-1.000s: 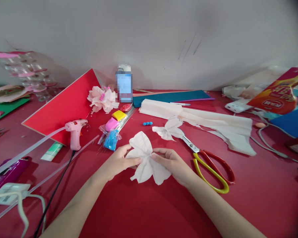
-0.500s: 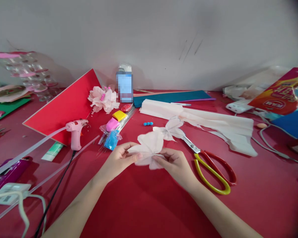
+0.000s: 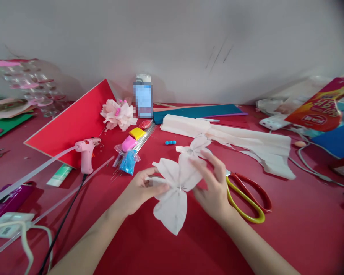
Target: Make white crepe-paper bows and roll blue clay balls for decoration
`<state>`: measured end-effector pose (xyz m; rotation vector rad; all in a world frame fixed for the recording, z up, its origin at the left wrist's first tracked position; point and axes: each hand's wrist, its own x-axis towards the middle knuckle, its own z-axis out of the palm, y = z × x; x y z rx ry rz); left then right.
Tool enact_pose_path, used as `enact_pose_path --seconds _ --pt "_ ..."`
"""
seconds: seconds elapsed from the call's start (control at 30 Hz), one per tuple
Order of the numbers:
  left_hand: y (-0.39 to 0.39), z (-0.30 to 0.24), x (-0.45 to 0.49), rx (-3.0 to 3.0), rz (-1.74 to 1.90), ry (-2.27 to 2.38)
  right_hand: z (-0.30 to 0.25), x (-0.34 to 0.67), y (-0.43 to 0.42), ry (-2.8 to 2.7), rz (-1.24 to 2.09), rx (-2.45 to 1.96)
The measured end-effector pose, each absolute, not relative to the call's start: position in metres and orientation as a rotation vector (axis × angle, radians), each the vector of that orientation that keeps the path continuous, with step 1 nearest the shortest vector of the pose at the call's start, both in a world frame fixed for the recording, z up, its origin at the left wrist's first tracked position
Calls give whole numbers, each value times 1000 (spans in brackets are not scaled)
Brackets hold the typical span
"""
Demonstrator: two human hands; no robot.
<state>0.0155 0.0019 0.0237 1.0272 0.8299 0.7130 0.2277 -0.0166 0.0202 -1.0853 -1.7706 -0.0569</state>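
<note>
My left hand (image 3: 139, 189) is closed on a white paper flower (image 3: 172, 212), its thumb lying over a left petal and its fingers behind. The flower is opened out into several broad petals, with a thin wire-like bit at its centre. My right hand (image 3: 215, 187) has its fingers apart, fingertips touching the upper right petal and the thumb partly hidden by it. Just beyond lies another white petal piece (image 3: 200, 142) with dark outlines. Scissors (image 3: 248, 196) with red and yellow handles rest beside my right hand, blades mostly hidden. Three small blue balls (image 3: 170, 143) sit behind the flower.
A pink glue gun (image 3: 87, 154) with its cord stands left, before a tilted red board (image 3: 71, 126). Bagged clay (image 3: 128, 162), a finished-looking pink flower (image 3: 119, 114) and a phone (image 3: 143, 99) are behind. White crepe paper (image 3: 255, 147) stretches across the right.
The flower has turned and spread, with one petal now hanging toward me. My right hand has gone from pinching near its centre to fingers spread over the upper right petal.
</note>
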Motion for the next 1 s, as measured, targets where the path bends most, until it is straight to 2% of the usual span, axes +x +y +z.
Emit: enact_pose_path --seconds 0.17,0.2,0.27,0.7,0.87,1.0 --pt "3 29 17 1043 706 897 22 224 -12 -1216 1173 -1145" --pt "3 30 17 1053 699 911 22 223 -13 -1138 1358 -1100" --pt "3 31 17 1077 693 926 22 219 -15 -1084 1527 -1059" --pt "3 29 21 1066 742 1053 24 205 -20 -868 1622 -1104" --pt "3 31 21 1093 786 1074 25 204 -21 -1025 1707 -1068" --pt "5 30 19 1085 893 958 25 206 -22 -1184 1513 -1093"
